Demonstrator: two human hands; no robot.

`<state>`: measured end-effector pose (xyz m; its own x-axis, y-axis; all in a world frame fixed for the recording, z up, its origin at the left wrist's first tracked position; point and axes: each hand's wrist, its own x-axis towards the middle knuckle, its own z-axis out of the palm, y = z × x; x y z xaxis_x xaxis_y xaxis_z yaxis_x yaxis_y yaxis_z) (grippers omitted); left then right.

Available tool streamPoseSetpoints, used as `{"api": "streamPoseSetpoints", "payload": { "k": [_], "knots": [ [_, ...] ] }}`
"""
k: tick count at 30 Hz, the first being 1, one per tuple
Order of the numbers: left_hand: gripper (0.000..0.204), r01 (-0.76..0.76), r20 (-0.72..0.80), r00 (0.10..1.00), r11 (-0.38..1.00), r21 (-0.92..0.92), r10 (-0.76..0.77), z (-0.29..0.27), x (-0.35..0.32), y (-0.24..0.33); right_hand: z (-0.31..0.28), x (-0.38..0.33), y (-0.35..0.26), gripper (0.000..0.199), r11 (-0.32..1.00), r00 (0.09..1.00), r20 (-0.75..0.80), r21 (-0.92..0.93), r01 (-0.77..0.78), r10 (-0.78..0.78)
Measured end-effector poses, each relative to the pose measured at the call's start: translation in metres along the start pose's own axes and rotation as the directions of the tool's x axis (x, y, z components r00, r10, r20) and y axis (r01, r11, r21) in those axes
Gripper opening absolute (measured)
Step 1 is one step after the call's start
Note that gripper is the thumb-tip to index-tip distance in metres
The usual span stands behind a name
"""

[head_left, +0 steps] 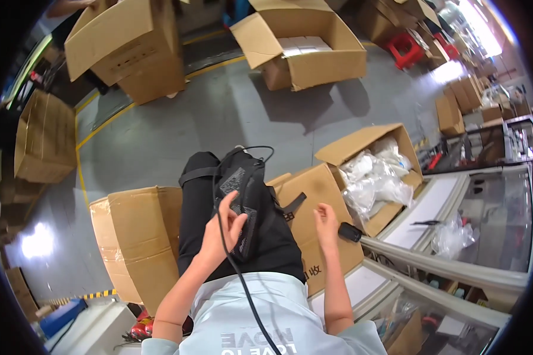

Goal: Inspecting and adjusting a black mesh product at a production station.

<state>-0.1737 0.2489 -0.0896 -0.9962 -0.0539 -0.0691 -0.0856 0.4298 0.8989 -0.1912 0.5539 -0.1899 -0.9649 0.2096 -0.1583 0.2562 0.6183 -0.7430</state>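
My left hand hovers over my lap with its fingers apart and nothing in it. A black cable crosses in front of that hand, running down over my shirt; whether they touch I cannot tell. Below lie my black trousers, with a grey pattern on one leg. On the right, my right hand is raised above a closed brown cardboard box, fingers loosely bent and holding nothing visible. Just beside it sits a small black rounded object, its kind unclear.
An open carton of clear plastic bags stands at the right, against grey-framed benches. Left of my legs is another carton. Farther off are an open carton, a tall carton and a red stool.
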Motion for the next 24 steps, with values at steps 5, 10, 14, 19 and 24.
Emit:
{"api": "streamPoseSetpoints", "payload": {
  "k": [5, 10, 14, 19, 24],
  "knots": [
    [0.056, -0.035, 0.026, 0.999, 0.999, 0.04, 0.034, 0.002, 0.004, -0.001, -0.08, -0.024, 0.064, 0.081, 0.737, 0.988, -0.061, -0.66, -0.146, 0.141],
    [0.057, -0.015, 0.05, 0.999, 0.999, -0.031, 0.016, 0.008, -0.009, -0.003, -0.108, -0.036, 0.124, 0.081, 0.715, 0.984, -0.001, -0.687, -0.13, 0.178],
    [0.061, 0.023, 0.062, 0.998, 0.999, -0.026, -0.021, 0.006, -0.008, -0.006, -0.085, -0.024, 0.096, 0.064, 0.878, 0.973, -0.104, -0.42, -0.23, 0.205],
    [0.042, -0.103, -0.166, 0.98, 0.994, 0.022, 0.105, -0.013, -0.008, -0.025, -0.026, 0.005, 0.016, 0.026, 0.867, 0.942, 0.298, 0.416, -0.274, 0.155],
    [0.034, 0.008, -0.072, 0.997, 0.995, -0.097, -0.015, 0.001, 0.001, -0.028, 0.014, 0.01, -0.061, 0.031, 0.815, 0.946, 0.308, 0.57, -0.101, -0.098]
  ]
}}
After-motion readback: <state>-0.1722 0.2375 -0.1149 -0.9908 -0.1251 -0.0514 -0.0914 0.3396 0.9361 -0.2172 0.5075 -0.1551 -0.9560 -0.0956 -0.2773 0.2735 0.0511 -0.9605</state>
